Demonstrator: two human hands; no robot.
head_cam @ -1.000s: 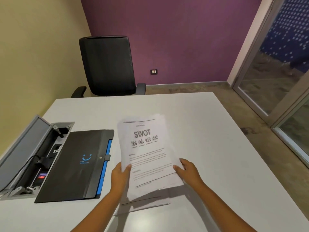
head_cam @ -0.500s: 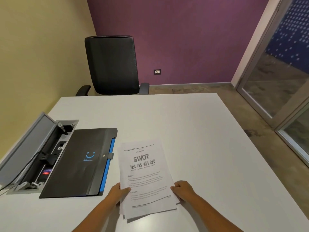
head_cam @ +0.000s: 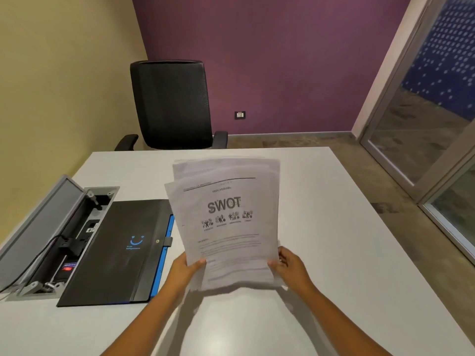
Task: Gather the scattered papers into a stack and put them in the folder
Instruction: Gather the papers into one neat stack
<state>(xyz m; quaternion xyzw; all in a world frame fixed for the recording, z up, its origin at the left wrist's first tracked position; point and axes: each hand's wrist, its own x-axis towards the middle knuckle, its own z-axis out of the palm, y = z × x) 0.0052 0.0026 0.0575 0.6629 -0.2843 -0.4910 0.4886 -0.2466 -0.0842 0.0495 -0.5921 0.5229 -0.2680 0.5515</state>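
Note:
A stack of white printed papers (head_cam: 226, 217), its top sheet headed "SWOT", stands tilted up off the white table (head_cam: 334, 253); the sheets are slightly fanned at the top. My left hand (head_cam: 186, 272) grips the stack's lower left edge and my right hand (head_cam: 290, 268) grips its lower right edge. A closed black folder (head_cam: 115, 253) with a blue edge and a blue smile logo lies flat on the table just left of the papers.
An open grey cable box (head_cam: 38, 240) with plugs and wires is sunk into the table left of the folder. A black office chair (head_cam: 172, 104) stands at the far edge. Glass doors (head_cam: 424, 124) are on the right.
The papers lay low against the table half a second ago; both hands have now raised them upright, bottom edge near the table surface.

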